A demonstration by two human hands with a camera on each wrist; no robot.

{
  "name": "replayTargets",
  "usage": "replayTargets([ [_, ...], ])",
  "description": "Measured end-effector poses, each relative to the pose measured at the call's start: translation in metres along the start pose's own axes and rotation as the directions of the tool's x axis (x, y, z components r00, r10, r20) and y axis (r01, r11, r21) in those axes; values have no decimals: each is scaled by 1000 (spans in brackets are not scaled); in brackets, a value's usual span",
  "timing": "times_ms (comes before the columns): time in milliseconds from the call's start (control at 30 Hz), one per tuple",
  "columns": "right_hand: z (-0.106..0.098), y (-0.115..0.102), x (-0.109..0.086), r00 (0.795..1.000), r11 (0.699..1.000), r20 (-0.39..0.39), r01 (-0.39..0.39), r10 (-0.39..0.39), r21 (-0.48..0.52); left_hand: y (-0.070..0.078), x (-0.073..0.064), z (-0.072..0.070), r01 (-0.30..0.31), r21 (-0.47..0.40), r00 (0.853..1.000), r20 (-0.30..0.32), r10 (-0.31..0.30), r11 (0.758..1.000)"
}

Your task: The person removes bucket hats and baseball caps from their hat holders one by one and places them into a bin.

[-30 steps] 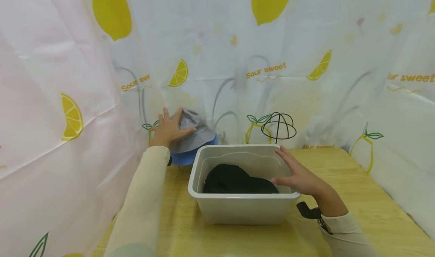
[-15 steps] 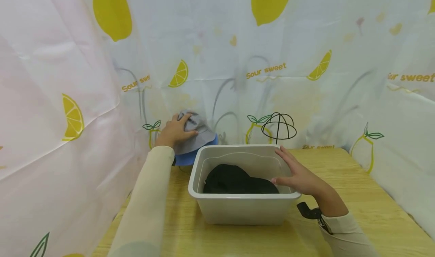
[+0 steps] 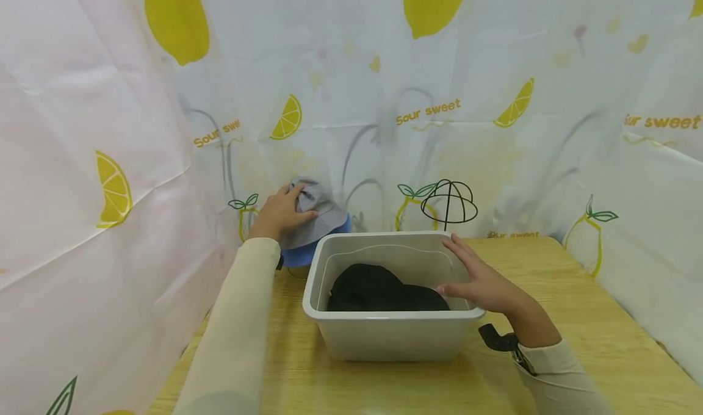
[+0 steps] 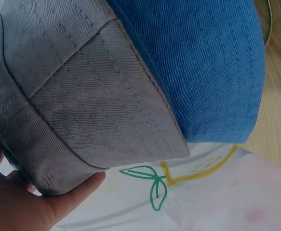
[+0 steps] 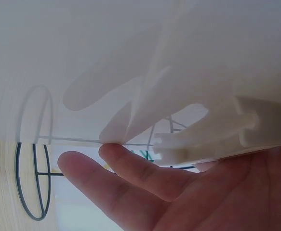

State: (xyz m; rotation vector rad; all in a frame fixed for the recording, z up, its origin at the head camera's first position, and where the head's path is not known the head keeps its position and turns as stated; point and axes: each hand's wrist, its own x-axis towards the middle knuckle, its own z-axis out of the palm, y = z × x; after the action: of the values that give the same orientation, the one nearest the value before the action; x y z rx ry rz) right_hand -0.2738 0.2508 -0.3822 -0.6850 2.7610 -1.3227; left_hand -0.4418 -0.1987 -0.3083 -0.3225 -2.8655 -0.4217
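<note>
A grey bucket hat (image 3: pixel 324 216) sits over a blue hat (image 3: pixel 301 256) at the back left. My left hand (image 3: pixel 281 212) grips the grey hat by its crown, thumb on the near side. Close up in the left wrist view, the stitched grey brim (image 4: pixel 97 101) overlaps the blue brim (image 4: pixel 212 62). My right hand (image 3: pixel 486 284) rests at the right rim of a white plastic bin (image 3: pixel 390 339), with fingers straight along the outside and thumb over the inside. Inside the bin lies a black cap (image 3: pixel 370 290), its lower part hidden by the front wall.
Behind the bin stands a black wire hat stand (image 3: pixel 447 204); its lower part is hidden. A wire ring (image 3: pixel 299 273) shows under the blue hat. The wooden table (image 3: pixel 549 317) meets a lemon-print curtain (image 3: pixel 351 85) at the back and both sides.
My left hand's spread fingers have drawn in around the grey hat's crown, denting it, and the hand has shifted slightly right. My right hand, the bin and the black cap stay put.
</note>
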Motion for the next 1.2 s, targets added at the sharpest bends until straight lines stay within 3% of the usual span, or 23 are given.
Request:
replayTargets([
  [467, 0, -1, 1, 1000, 1000, -2, 0, 0, -4, 9, -5, -4, -22, -18, 999, -41, 21, 1000],
  [833, 1, 0, -1, 1000, 1000, 1, 1, -1, 10, 4, -2, -4, -44, 1, 995, -89, 44, 999],
  [1200, 0, 1, 0, 1000, 1000, 6, 4, -4, 13, -4, 2, -16, -80, -21, 983, -168, 76, 997],
])
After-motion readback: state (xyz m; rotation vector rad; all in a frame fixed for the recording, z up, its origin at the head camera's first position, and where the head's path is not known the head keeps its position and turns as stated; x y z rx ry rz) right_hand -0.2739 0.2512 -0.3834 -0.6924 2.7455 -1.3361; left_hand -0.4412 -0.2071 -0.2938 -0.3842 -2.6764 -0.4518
